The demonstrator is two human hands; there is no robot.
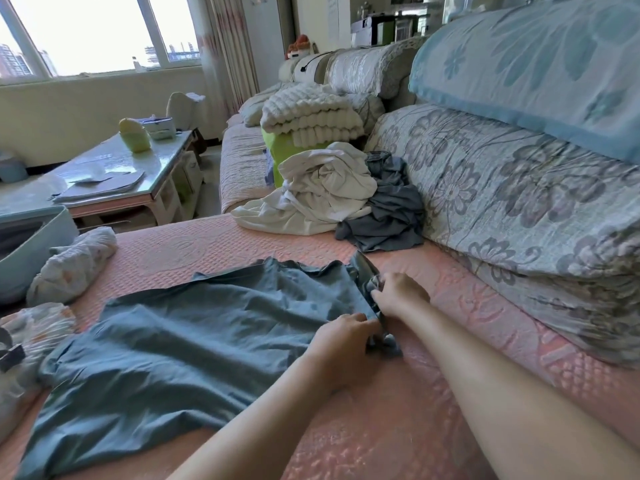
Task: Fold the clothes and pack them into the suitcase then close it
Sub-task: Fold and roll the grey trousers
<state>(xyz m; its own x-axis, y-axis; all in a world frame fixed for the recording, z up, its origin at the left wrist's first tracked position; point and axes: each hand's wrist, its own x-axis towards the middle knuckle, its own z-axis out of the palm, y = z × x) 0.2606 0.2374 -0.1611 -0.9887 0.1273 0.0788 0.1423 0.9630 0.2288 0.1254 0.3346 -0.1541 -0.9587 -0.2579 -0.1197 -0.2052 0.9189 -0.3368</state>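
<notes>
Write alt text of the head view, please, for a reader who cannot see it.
The left hand and right hand grip the bunched edge of a blue shirt spread on a pink sofa seat. Behind it lie white clothes and grey clothes in a heap; a light blue suitcase shows at the left edge.

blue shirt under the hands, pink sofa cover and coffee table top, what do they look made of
Blue shirt: thin matte cloth, perhaps cotton, by its fine creases. Pink sofa cover: quilted fabric with a raised pattern and slight sheen. Coffee table top: glossy, glass or polished stone; it reflects daylight.
</notes>
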